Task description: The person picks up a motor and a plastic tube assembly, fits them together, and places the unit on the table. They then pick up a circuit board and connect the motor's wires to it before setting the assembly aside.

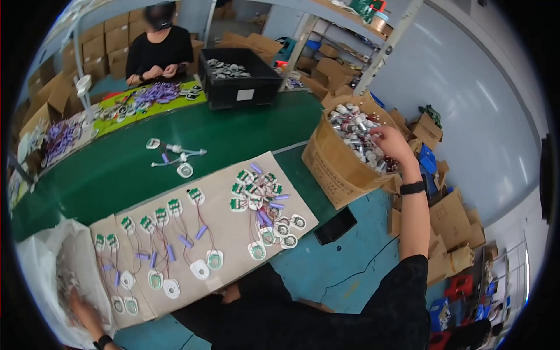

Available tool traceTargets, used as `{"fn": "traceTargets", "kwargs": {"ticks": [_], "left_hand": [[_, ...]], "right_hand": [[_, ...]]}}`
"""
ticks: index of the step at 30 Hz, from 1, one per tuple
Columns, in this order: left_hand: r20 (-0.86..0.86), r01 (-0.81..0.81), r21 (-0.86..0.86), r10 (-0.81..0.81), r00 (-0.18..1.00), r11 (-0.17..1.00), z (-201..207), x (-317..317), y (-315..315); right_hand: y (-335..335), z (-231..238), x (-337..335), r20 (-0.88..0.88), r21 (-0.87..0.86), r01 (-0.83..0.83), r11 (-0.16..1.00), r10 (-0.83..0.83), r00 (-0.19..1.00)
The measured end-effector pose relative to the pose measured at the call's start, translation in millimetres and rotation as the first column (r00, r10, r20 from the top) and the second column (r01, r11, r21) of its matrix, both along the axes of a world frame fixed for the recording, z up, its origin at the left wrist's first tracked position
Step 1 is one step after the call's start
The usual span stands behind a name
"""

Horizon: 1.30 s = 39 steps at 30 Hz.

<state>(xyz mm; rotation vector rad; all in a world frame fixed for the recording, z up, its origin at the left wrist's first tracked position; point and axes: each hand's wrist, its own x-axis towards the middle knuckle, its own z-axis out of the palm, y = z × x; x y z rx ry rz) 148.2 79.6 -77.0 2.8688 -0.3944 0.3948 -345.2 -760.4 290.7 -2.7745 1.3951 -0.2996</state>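
Observation:
My right hand (392, 143) reaches over the open carton (338, 157) at the right, its fingers bent and pressed together among small silver cylinders (356, 125) with reddish wires. What the fingertips grip is hidden. At the lower left my left hand (85, 312) is down inside a white plastic bag (44, 274), its fingers blurred against the small parts there. Between the hands, a cardboard sheet (227, 224) carries rows of wired assemblies, each with a green circuit board (196, 196), a purple cell (201, 233) and a round white part (199, 269). More assemblies lie heaped at its right end.
A green conveyor belt (116, 175) runs beyond the cardboard, with a few loose wired parts (184, 169) on it. Across it sits a person (160, 55) in black, beside a black bin (239, 90) of parts. A black tray (336, 226) is below the carton.

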Motion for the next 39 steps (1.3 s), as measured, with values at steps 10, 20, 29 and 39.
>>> {"fn": "traceTargets", "kwargs": {"ticks": [10,20,29,39], "left_hand": [[0.204,-0.021,-0.036,0.028,0.979,0.999,35,-11,2],[0.122,0.071,-0.623,0.007,0.992,0.779,109,-64,-59],[-0.104,-0.080,-0.876,-0.025,0.994,0.476,98,-111,-53],[-0.276,-0.435,-0.870,-0.499,0.821,-0.234,163,-204,-154]], "right_hand": [[-93,-42,37,0.017,-0.158,-0.004,0.987,0.007,1.000],[-80,-26,56,0.158,0.223,-0.014,0.975,-0.021,0.987],[-70,-24,46,0.018,-0.165,-0.191,0.968,0.196,0.980],[-60,-13,27,0.300,0.091,-0.136,0.986,0.103,0.948]]}}
